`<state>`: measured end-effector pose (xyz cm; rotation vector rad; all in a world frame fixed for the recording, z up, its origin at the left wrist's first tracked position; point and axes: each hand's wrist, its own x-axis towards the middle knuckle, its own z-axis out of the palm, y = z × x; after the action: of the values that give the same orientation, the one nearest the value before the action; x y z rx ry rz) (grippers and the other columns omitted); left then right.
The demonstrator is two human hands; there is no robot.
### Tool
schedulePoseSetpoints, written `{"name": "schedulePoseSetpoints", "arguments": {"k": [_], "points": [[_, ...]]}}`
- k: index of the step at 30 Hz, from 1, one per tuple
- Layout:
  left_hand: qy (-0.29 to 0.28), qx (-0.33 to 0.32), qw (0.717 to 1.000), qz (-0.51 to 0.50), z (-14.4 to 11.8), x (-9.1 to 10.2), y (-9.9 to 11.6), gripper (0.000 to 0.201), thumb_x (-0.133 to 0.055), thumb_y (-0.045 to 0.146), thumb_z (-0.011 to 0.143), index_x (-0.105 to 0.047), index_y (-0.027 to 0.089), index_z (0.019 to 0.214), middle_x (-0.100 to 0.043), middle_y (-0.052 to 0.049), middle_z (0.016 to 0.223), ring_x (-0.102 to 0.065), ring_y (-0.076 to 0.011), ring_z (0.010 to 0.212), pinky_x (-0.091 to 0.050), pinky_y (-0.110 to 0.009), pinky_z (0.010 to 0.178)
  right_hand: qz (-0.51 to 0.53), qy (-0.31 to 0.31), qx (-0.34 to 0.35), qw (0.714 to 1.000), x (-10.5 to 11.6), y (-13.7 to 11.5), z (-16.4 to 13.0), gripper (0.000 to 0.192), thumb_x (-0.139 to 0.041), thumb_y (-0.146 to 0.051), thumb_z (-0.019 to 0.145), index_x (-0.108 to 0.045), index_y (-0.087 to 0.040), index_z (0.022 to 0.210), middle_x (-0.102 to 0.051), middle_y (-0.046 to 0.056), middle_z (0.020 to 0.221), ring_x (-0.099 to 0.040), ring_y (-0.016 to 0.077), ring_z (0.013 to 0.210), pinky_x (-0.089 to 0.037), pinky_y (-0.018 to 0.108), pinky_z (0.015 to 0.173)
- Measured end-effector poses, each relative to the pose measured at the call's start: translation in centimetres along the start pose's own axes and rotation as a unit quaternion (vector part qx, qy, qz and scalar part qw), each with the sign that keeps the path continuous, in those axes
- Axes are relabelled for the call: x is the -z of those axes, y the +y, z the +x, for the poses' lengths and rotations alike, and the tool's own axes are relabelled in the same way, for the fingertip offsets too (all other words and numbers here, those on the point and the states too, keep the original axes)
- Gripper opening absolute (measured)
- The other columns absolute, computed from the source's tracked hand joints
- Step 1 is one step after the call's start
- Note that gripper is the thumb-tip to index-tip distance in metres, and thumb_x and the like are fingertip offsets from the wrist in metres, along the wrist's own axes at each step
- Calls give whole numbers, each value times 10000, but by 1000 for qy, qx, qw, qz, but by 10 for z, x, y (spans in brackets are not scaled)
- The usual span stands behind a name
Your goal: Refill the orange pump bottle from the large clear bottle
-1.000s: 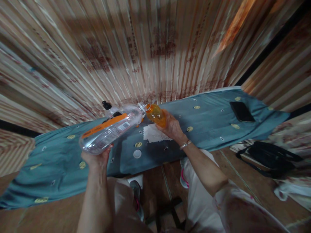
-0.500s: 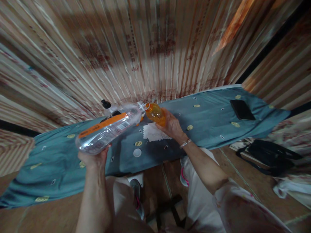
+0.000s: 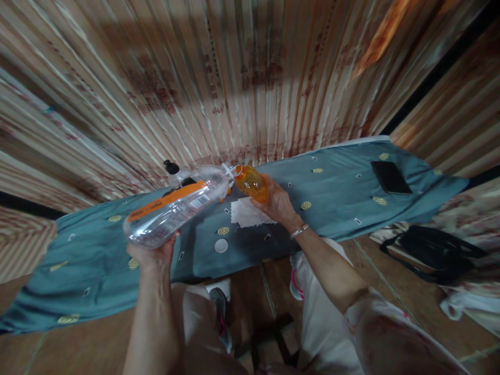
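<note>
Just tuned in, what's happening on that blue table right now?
A person stands at a table covered with a blue cloth. The left hand holds a large clear bottle tipped nearly flat, its mouth meeting the mouth of a small orange bottle gripped by the right hand. Whether liquid is flowing cannot be seen. On the cloth below lie a white cap and a white paper; a black phone lies to the right.

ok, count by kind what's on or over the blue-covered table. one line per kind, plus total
Bottles: 3, a large clear bottle in the left hand, a small orange bottle in the right hand, a black-capped bottle behind
Phone: 1
White cloth: 1
White cap: 1
Total: 6
</note>
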<state>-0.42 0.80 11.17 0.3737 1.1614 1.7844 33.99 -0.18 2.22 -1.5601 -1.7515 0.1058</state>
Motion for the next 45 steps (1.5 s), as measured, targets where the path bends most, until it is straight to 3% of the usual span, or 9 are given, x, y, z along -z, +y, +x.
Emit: {"name": "schedulePoseSetpoints", "arguments": {"k": [6, 11, 15, 24, 31, 40, 45], "points": [[26, -14, 999, -22, 7, -2, -6, 567, -614, 618, 984, -875, 247, 1324, -811, -133, 1035, -632, -285, 723, -355, -289, 469, -7, 10, 7, 1000, -7, 6, -1, 917, -977, -335, 1076, -576, -194, 1889, -848, 291, 1707, -863, 478, 1588, -736, 767, 1371], [37, -10, 999, -30, 5, -4, -4, 544, -588, 581, 976, -877, 224, 1266, -811, -139, 1035, -639, -282, 716, -353, -296, 454, -2, 31, 18, 999, -13, 13, -2, 884, -963, -387, 1102, -572, -237, 1881, -862, 260, 1690, -885, 458, 1546, -760, 728, 1344], [40, -12, 999, -15, 2, -6, -2, 520, -575, 586, 996, -884, 232, 1218, -835, -133, 1074, -645, -257, 690, -360, -278, 442, -15, 27, 17, 999, -14, 14, -2, 913, -985, -375, 1082, -565, -195, 1872, -856, 284, 1692, -878, 468, 1559, -749, 714, 1358], [49, -9, 999, -6, -4, -9, 0, 488, -582, 582, 970, -851, 230, 1175, -769, -103, 934, -653, -261, 660, -386, -269, 420, -17, 26, 12, 999, -11, 10, -2, 894, -1004, -368, 1058, -608, -186, 1839, -857, 280, 1702, -871, 470, 1579, -750, 726, 1366], [30, -15, 999, 0, 1, -4, -2, 425, -673, 635, 965, -803, 255, 1101, -766, -94, 920, -649, -241, 606, -397, -265, 412, -17, 29, 19, 999, -11, 11, -2, 841, -977, -376, 1078, -619, -181, 1813, -868, 271, 1691, -875, 447, 1573, -751, 686, 1372], [-24, -53, 997, 47, 10, 11, -6, 403, -732, 667, 898, -787, 290, 1027, -756, -142, 977, -713, -310, 676, -449, -320, 430, -6, 37, 12, 999, -11, 9, -2, 835, -942, -395, 1096, -605, -209, 1837, -885, 268, 1643, -904, 463, 1506, -773, 750, 1319], [-16, -39, 998, 44, 8, 11, -6, 403, -708, 625, 916, -832, 298, 1115, -789, -149, 1027, -730, -321, 754, -446, -306, 461, -32, 19, -2, 999, -11, 8, -3, 889, -952, -352, 1068, -570, -169, 1850, -860, 300, 1681, -883, 465, 1551, -752, 717, 1351]]}}
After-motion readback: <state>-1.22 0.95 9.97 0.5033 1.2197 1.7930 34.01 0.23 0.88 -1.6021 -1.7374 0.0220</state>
